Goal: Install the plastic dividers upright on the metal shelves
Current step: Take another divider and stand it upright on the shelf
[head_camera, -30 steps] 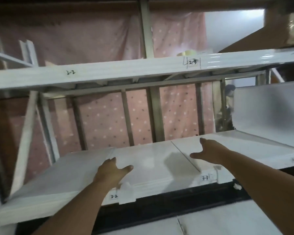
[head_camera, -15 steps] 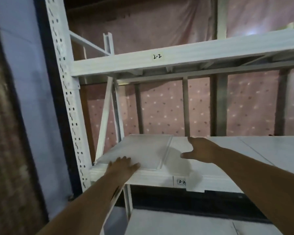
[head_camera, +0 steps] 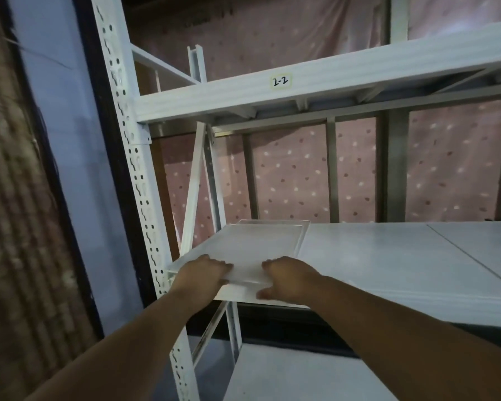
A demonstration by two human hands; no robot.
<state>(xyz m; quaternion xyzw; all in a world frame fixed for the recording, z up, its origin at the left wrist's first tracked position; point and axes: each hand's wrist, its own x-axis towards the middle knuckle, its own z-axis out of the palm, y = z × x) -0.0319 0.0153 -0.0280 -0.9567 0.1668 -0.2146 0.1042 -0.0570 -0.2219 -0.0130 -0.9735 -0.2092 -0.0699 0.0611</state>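
Note:
A clear plastic divider (head_camera: 252, 246) lies flat at the left end of the white metal shelf (head_camera: 388, 261). Its far edge looks slightly raised off the shelf. My left hand (head_camera: 200, 274) grips its near left edge, fingers on top. My right hand (head_camera: 287, 277) grips its near right corner, thumb under the front edge. Both hands sit at the shelf's front lip.
A perforated white upright (head_camera: 133, 175) stands just left of my hands, with a diagonal brace (head_camera: 193, 192) behind it. The upper beam (head_camera: 315, 82) is labelled 2-2. Pink dotted cloth (head_camera: 289, 175) hangs behind. A lower shelf (head_camera: 287, 374) lies below.
The view has swung left along the rack to its end post. Both hands came together from resting open on the shelf and took hold of the divider's near edge.

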